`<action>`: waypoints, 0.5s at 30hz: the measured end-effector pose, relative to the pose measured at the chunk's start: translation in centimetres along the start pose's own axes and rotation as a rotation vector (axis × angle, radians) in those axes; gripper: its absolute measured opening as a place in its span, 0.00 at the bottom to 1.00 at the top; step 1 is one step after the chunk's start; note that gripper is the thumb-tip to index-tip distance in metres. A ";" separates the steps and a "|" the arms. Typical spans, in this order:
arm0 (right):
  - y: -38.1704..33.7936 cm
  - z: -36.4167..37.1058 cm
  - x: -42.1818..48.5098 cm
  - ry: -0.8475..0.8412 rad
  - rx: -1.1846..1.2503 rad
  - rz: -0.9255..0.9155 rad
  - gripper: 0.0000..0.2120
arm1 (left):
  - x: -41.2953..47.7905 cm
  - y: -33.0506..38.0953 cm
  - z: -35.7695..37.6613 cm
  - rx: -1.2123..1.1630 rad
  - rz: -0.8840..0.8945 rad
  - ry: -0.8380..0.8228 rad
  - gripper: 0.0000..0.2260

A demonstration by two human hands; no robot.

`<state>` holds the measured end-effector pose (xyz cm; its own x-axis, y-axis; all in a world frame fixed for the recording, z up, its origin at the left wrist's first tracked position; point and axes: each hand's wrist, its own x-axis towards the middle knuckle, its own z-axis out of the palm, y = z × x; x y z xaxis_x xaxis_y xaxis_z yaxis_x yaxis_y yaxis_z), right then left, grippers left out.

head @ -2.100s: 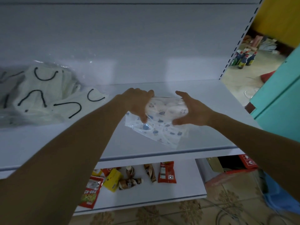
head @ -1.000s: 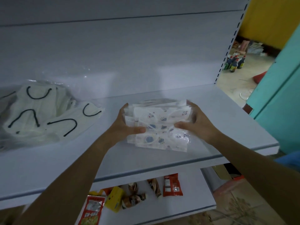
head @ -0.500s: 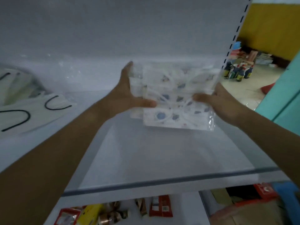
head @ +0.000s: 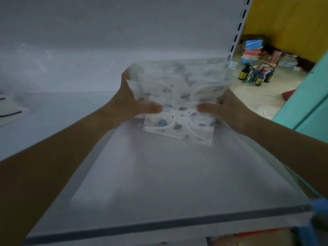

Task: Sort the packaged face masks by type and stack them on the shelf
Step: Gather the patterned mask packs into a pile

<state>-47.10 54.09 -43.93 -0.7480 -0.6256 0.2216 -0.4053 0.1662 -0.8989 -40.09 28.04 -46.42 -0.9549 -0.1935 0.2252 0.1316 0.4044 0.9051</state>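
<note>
Left hand point(head: 131, 102): thumb pressed on front of printed mask packs point(head: 179, 96), fingers point(head: 126, 80) curled behind, grasping left edge. Right hand point(head: 225, 107): same grip on right edge, thumb in front, fingers hidden. Both arms extended forward. Packs held near upright, clear above shelf point(head: 159, 174). Black-looped white masks point(head: 8, 110) at far left of shelf.

Motion blur is smearing the top of the mask pack point(head: 179, 103). The pack is hiding the fingers of the left hand point(head: 131, 102) and right hand point(head: 229, 107). Far left of the left hand, the frame edge is cutting off the white masks point(head: 8, 110). Bottles point(head: 255, 75) beyond the right hand are reading too small for labels.
</note>
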 end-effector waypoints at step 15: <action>5.1 -5.2 5.3 -0.029 0.218 0.151 0.27 | 4.5 -0.2 6.7 -0.079 0.026 0.229 0.64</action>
<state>-55.91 55.57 -45.37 -0.7749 -0.6281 0.0706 -0.1649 0.0930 -0.9819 -46.16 33.05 -47.97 -0.8667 -0.3853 0.3169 0.1848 0.3422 0.9213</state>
